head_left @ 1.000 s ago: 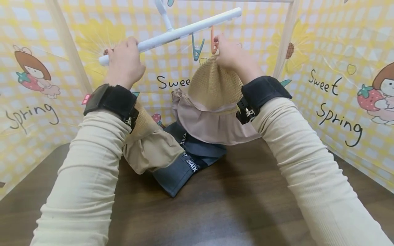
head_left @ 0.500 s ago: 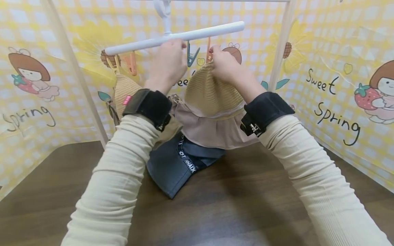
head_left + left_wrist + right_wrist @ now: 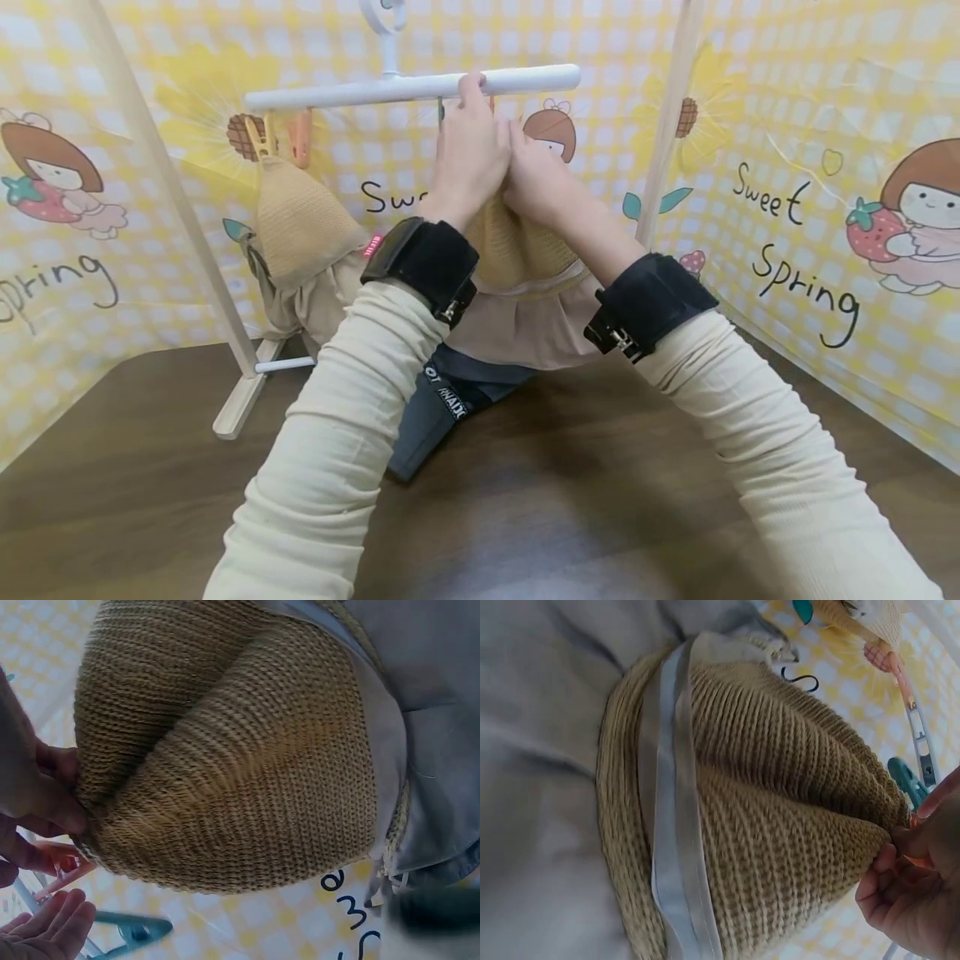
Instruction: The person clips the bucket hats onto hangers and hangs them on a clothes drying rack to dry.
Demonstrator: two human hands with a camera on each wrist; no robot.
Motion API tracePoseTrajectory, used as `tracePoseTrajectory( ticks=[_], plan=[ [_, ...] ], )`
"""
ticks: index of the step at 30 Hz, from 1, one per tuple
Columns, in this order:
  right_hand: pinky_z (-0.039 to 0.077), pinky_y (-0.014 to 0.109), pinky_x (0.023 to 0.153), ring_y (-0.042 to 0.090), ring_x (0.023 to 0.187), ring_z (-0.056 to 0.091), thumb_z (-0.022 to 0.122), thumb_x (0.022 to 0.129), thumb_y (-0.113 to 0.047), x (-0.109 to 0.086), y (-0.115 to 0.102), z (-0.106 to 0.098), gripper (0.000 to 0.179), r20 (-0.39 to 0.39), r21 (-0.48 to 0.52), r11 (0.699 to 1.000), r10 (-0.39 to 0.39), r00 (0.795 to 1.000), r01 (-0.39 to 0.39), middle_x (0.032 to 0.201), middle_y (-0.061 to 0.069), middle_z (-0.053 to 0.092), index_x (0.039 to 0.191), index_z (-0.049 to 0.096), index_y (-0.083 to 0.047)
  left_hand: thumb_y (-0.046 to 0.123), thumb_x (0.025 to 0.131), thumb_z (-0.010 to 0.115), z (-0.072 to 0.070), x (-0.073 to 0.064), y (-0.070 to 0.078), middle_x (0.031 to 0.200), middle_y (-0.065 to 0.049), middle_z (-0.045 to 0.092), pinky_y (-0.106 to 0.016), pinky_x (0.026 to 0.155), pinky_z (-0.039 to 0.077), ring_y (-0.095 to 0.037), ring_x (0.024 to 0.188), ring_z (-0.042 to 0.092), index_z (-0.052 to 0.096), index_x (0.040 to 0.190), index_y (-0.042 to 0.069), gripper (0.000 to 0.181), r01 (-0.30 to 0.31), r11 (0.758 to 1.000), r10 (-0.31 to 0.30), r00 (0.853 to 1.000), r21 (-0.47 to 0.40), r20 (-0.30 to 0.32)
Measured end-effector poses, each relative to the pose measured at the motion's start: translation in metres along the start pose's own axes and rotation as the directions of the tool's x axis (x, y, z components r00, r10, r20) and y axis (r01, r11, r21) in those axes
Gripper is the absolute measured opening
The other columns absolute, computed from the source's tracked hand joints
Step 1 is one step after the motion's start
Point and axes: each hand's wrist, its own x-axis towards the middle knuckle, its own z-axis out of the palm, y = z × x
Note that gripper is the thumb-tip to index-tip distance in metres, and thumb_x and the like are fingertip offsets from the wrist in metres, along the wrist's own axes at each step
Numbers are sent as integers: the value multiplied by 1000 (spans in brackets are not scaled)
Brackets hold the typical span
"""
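Observation:
My right hand [image 3: 542, 179] pinches the crown tip of a knitted straw sun hat [image 3: 517, 250] with a dusty-pink fabric brim. An orange clip [image 3: 64, 871] hangs right at that tip, close to the right fingers. My left hand [image 3: 471, 158] is beside the right one, a finger raised against the white hanger bar [image 3: 525, 79]. In the left wrist view, left fingers [image 3: 64, 922] lie close below the orange clip, beside a teal clip [image 3: 139, 930]. From the bar's left end a second straw hat [image 3: 300, 221], with a beige brim, hangs by a yellow clip [image 3: 261, 137].
Another orange clip [image 3: 300, 137] hangs beside the yellow one. A dark grey cap [image 3: 427, 425] with lettered tape lies on the brown table [image 3: 570, 500], partly behind the pink brim. Wooden rack posts [image 3: 183, 212] stand either side, in front of a yellow checked backdrop.
My left hand has left the bar's left end and moved right to the right hand. The tilted bar has come nearly level, and the second hat hangs farther left. The right hand keeps its pinch.

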Motion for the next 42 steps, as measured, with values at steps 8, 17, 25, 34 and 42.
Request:
tracePoseTrajectory(
  ticks=[8,17,25,34,42],
  plan=[
    [45,43,80,35,92,55,42,91,9,-14,5,18,29,-133,27,1000,13,991,-10,108,23,55,119,50,8,32,101,52,8,-3,9,110,-15,61,-30,85,45,-23,99,59,27,136,4,52,66,996,-63,996,-53,55],
    [44,44,93,31,107,59,47,101,-16,-21,-2,25,27,-213,168,981,136,968,-100,114,19,61,118,57,3,23,98,58,15,-5,22,98,-10,57,-31,73,46,-23,88,61,39,120,2,36,52,998,-54,995,-29,-81],
    [42,38,95,28,106,57,51,99,-15,-30,-3,38,30,-254,289,947,219,942,-142,119,16,61,125,56,0,17,97,58,21,-6,19,96,-8,69,-28,74,48,-20,86,62,68,101,5,16,-13,998,21,989,61,-143],
    [42,41,97,31,113,56,56,97,-14,-45,-4,43,36,-298,330,930,265,917,-162,120,19,59,128,51,4,9,95,52,16,-9,31,93,-5,72,-28,71,48,-16,80,61,77,98,6,26,-9,992,12,1000,127,-26],
    [45,39,91,31,100,60,46,99,-1,-52,-4,34,24,-363,325,943,195,911,-72,112,20,63,120,56,5,11,98,49,7,-8,32,97,-7,70,-28,78,48,-17,86,61,72,99,5,24,-53,982,54,999,181,4]
  ],
)
